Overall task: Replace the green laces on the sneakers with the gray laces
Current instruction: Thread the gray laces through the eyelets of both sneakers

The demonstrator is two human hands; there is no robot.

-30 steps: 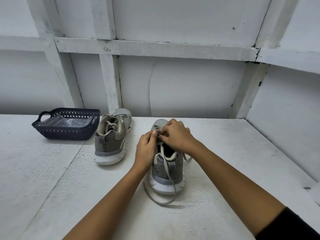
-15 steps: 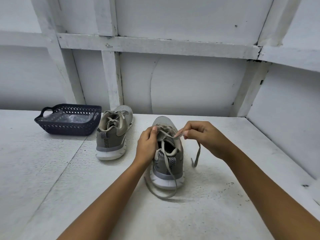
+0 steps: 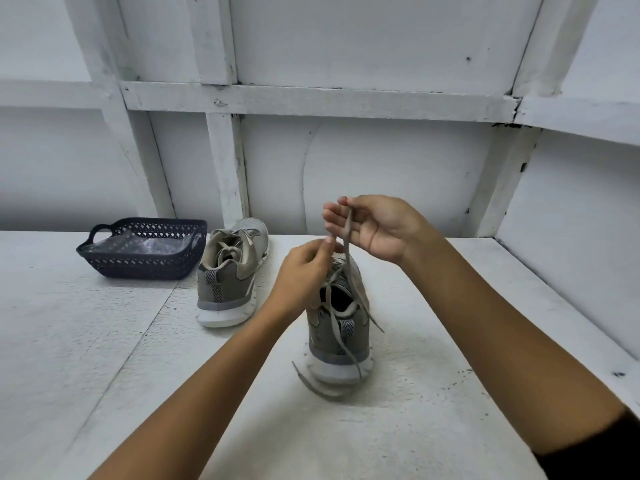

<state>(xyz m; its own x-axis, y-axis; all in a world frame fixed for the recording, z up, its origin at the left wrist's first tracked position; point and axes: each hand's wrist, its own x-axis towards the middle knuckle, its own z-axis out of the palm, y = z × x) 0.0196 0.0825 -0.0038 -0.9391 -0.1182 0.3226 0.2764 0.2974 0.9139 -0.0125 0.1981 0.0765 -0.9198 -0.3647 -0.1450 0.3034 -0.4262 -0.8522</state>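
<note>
A grey-green sneaker (image 3: 341,336) stands on the white table in front of me, heel toward me, its lace (image 3: 337,327) partly loose and trailing past the heel onto the table. My right hand (image 3: 377,228) is raised above the shoe's toe end, pinching one end of that lace and holding it taut. My left hand (image 3: 304,271) sits just left of the tongue, its fingertips pinched on the same lace below the right hand. A second matching sneaker (image 3: 230,271) stands to the left, laced and tied.
A dark blue plastic basket (image 3: 142,249) with clear plastic inside stands at the back left beside the second sneaker. A white framed wall rises behind the table and along the right side. The table surface (image 3: 104,341) is rough white board.
My right hand has risen from the eyelets and pulled a lace end up and out. My left hand shifted from the shoe's collar to pinch the lace. The view tilted slightly.
</note>
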